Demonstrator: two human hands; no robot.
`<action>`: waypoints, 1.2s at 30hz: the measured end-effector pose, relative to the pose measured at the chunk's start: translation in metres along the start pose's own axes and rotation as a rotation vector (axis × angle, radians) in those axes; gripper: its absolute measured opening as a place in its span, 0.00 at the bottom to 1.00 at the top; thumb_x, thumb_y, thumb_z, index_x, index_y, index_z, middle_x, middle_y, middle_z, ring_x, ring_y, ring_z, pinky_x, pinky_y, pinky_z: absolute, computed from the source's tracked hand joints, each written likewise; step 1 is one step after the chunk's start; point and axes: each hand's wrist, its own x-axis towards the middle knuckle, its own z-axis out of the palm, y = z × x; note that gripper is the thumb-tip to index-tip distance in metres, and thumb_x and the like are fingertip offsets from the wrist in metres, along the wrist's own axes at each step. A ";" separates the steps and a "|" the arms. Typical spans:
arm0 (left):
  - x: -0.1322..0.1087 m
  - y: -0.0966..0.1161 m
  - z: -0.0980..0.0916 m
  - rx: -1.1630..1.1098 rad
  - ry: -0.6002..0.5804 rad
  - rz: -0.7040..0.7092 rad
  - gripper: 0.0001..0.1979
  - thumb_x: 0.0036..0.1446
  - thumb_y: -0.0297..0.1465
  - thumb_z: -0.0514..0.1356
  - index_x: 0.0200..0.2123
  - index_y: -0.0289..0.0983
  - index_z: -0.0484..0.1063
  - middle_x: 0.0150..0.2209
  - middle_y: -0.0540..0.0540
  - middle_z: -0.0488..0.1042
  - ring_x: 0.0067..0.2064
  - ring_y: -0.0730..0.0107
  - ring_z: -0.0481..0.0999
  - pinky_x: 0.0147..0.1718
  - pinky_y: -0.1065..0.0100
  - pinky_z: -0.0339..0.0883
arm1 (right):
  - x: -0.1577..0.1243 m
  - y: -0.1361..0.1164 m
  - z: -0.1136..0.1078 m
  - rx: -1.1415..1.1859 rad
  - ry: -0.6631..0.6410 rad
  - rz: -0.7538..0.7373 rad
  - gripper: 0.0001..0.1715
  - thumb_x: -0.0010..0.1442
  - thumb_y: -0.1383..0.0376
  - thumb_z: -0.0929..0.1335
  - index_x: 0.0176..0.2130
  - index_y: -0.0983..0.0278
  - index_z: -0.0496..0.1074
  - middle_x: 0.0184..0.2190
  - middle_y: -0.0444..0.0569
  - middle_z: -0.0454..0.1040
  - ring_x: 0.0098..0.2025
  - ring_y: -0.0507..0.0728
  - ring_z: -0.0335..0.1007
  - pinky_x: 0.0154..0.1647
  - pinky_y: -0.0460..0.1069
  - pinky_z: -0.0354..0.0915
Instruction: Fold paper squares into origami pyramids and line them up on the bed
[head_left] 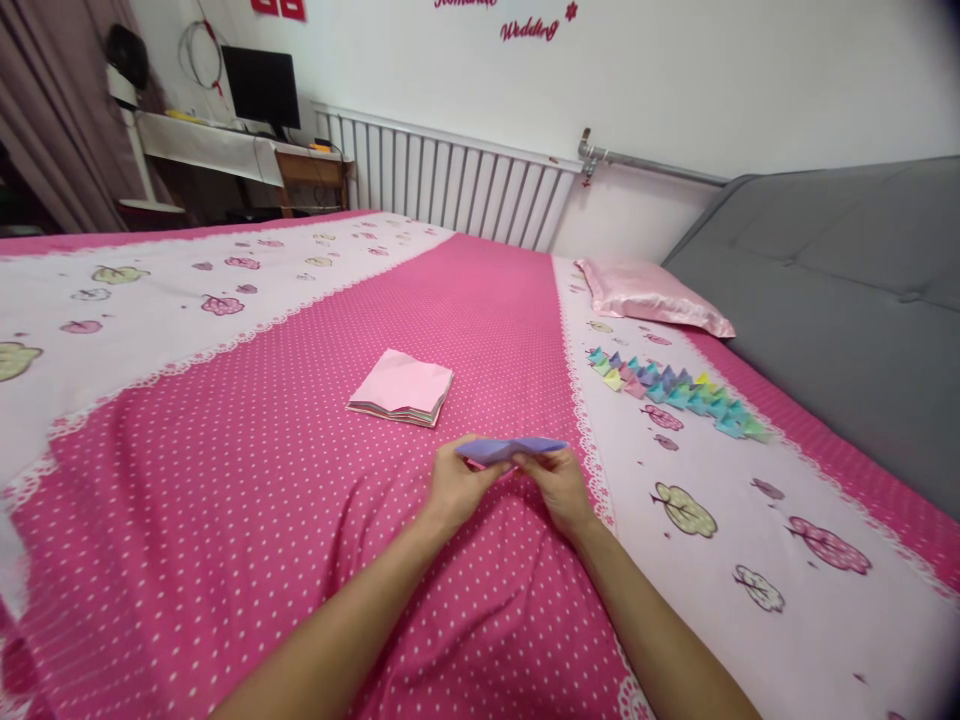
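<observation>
A folded purple paper [512, 448] is held low over the pink dotted bedsheet [300, 500]. My left hand [454, 488] pinches its left end and my right hand [559, 485] pinches its right end, both with fingers closed on it. A stack of square papers with a pink sheet on top [402, 386] lies a little beyond my left hand. To the right, on the white border of the sheet, a row of several folded paper pieces in blue, green, yellow and pink [679, 392] runs diagonally.
A pink satin pillow [654, 296] lies at the far right by the grey padded headboard [840, 300]. A white radiator [450, 185] lines the far wall. A desk with a dark monitor [261, 88] stands at the back left.
</observation>
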 end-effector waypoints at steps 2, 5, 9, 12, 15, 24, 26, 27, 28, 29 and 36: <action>0.000 0.000 0.001 -0.027 -0.030 -0.016 0.05 0.34 0.25 0.68 0.21 0.35 0.76 0.22 0.47 0.74 0.25 0.69 0.71 0.27 0.70 0.62 | 0.001 0.003 -0.002 0.028 -0.002 0.025 0.06 0.45 0.61 0.73 0.26 0.61 0.77 0.22 0.43 0.76 0.24 0.52 0.69 0.30 0.49 0.66; 0.000 0.000 0.002 -0.074 -0.031 -0.076 0.08 0.33 0.26 0.69 0.22 0.33 0.76 0.24 0.46 0.75 0.26 0.70 0.71 0.29 0.70 0.64 | 0.003 0.007 -0.004 0.111 -0.034 0.079 0.08 0.47 0.59 0.72 0.26 0.62 0.76 0.21 0.43 0.75 0.23 0.51 0.67 0.28 0.48 0.64; -0.001 -0.005 0.005 -0.183 -0.098 -0.121 0.14 0.34 0.29 0.70 0.28 0.32 0.75 0.29 0.45 0.77 0.30 0.69 0.74 0.33 0.69 0.67 | 0.003 0.008 -0.002 0.210 -0.030 0.118 0.10 0.47 0.58 0.72 0.26 0.63 0.75 0.22 0.43 0.74 0.23 0.50 0.66 0.27 0.46 0.63; -0.004 -0.011 0.007 -0.190 -0.207 -0.147 0.15 0.38 0.34 0.68 0.30 0.31 0.75 0.29 0.44 0.77 0.28 0.70 0.74 0.31 0.70 0.67 | 0.000 0.005 0.002 0.244 -0.100 0.154 0.11 0.49 0.57 0.71 0.26 0.64 0.74 0.20 0.42 0.71 0.21 0.49 0.63 0.25 0.45 0.62; -0.007 -0.015 0.008 -0.165 -0.224 -0.250 0.19 0.40 0.41 0.66 0.29 0.30 0.75 0.25 0.43 0.76 0.23 0.70 0.74 0.21 0.71 0.65 | -0.003 0.003 0.003 0.248 -0.191 0.220 0.15 0.51 0.55 0.69 0.23 0.65 0.71 0.16 0.40 0.66 0.18 0.48 0.59 0.21 0.45 0.58; -0.002 -0.006 0.000 -0.185 -0.238 -0.445 0.20 0.38 0.39 0.68 0.29 0.28 0.74 0.24 0.40 0.76 0.23 0.68 0.75 0.23 0.70 0.67 | 0.006 0.008 -0.008 0.066 0.162 0.024 0.13 0.46 0.58 0.72 0.22 0.65 0.73 0.16 0.40 0.67 0.21 0.48 0.58 0.26 0.45 0.57; -0.002 -0.003 -0.001 -0.189 -0.214 -0.458 0.18 0.39 0.38 0.68 0.28 0.28 0.74 0.24 0.41 0.76 0.23 0.70 0.75 0.23 0.72 0.66 | 0.007 0.007 -0.010 0.047 0.187 -0.013 0.12 0.46 0.58 0.72 0.27 0.64 0.75 0.19 0.41 0.69 0.23 0.49 0.60 0.27 0.46 0.58; -0.002 -0.001 -0.002 -0.191 -0.195 -0.453 0.17 0.40 0.37 0.68 0.27 0.28 0.74 0.24 0.41 0.76 0.24 0.71 0.75 0.23 0.73 0.65 | 0.008 0.006 -0.011 0.043 0.195 -0.029 0.12 0.46 0.58 0.72 0.29 0.64 0.75 0.20 0.41 0.70 0.24 0.50 0.61 0.28 0.46 0.59; -0.002 0.000 -0.002 -0.195 -0.174 -0.441 0.16 0.40 0.37 0.67 0.26 0.28 0.74 0.24 0.41 0.76 0.24 0.71 0.75 0.24 0.73 0.65 | 0.008 0.006 -0.011 0.042 0.202 -0.041 0.12 0.46 0.58 0.72 0.29 0.64 0.75 0.20 0.42 0.70 0.24 0.50 0.62 0.28 0.46 0.59; -0.001 0.001 -0.003 -0.201 -0.147 -0.423 0.16 0.41 0.38 0.67 0.25 0.28 0.74 0.24 0.41 0.76 0.25 0.72 0.75 0.25 0.74 0.65 | 0.007 0.005 -0.011 0.039 0.205 -0.048 0.12 0.46 0.58 0.72 0.29 0.64 0.75 0.20 0.41 0.70 0.23 0.50 0.62 0.28 0.46 0.59; 0.005 -0.001 -0.007 -0.273 -0.027 -0.266 0.19 0.43 0.44 0.63 0.28 0.32 0.73 0.26 0.46 0.75 0.25 0.75 0.72 0.24 0.76 0.63 | -0.001 -0.005 -0.006 -0.019 0.003 -0.024 0.10 0.45 0.60 0.73 0.24 0.64 0.71 0.18 0.41 0.70 0.21 0.49 0.63 0.26 0.45 0.61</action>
